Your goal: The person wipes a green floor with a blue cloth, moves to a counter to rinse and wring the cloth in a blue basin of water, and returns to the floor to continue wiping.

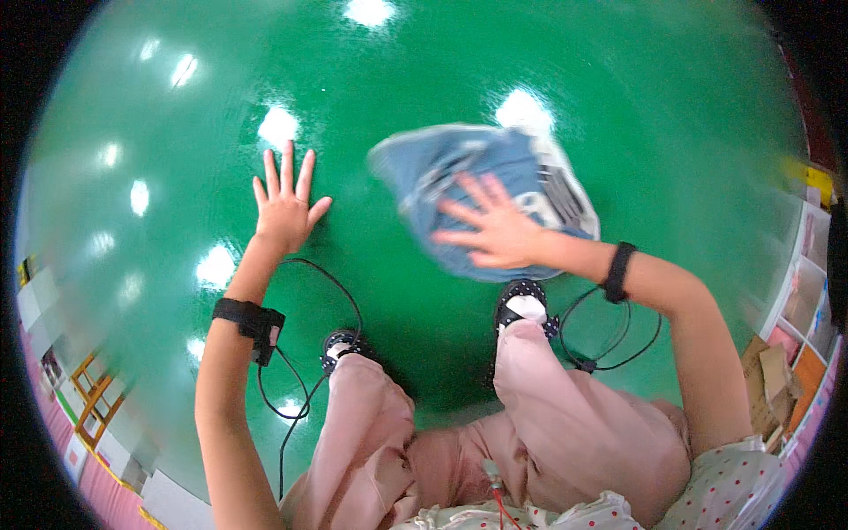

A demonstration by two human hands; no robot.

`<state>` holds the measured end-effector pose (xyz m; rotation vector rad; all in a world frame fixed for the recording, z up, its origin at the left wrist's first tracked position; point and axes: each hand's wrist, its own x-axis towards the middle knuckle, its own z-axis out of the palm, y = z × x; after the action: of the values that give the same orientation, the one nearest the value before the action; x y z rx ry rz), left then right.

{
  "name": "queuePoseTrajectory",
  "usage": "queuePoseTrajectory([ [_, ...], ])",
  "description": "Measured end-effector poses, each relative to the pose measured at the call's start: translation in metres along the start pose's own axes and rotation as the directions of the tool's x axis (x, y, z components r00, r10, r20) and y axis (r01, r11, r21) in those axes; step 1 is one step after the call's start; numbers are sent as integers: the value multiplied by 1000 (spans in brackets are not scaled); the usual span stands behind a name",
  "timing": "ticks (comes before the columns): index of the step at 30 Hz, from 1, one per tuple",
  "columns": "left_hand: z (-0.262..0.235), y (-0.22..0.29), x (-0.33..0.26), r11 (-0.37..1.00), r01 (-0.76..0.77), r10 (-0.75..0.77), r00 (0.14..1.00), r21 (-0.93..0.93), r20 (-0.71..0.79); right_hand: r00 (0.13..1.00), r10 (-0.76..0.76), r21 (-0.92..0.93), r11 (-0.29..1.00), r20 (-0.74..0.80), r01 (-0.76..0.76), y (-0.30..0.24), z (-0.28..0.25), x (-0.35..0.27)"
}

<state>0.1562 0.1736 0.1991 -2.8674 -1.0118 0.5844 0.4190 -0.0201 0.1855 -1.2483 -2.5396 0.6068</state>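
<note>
Cloth (517,162) lies under the right hand (496,231), apparently touching, though blurred.

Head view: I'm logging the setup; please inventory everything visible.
floor: 1, green, throughout
cloth: 1, blue-white, blurred, right of centre
cables: at least 2, black, beside legs
wooden frame: 1, brown, left edge
shelving: 1, white, right edge
cardboard: several, brown, beside shelving
rim items: uncountable, mixed colours
wire: at least 1, red, waist
wrist straps: 2, black, one per forearm
shoes: 2, white-dotted dark, on floor
trousers: 1 pair, pink, lower centre
top: 1, white, red-dotted, bottom edge
left hand: 1, bare, over floor, spread
right hand: 1, bare, on cloth, spread
</note>
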Motion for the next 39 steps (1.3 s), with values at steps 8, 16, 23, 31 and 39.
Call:
queuePoseTrajectory([
  [8,-2,-14,-20,976,-1,-17,997,-218,-78,963,-192,-39,981,-189,188,59,-5,108],
  [16,49,-13,13,731,23,-407,817,-682,-409,719,401,-173,796,-568,-580,128,22,168],
  [23,135,-30,15,935,76,-186,937,-348,-297,496,703,-427,294,-510,-855,236,61,-1],
  [31,141,-36,20,906,87,-213,940,-414,-268,-369,906,-59,-365,205,-929,44,158,-408],
  [39,120,-25,20,909,38,-190,924,-415,-332,-553,832,-33,-552,33,-833,-53,216,-367],
])
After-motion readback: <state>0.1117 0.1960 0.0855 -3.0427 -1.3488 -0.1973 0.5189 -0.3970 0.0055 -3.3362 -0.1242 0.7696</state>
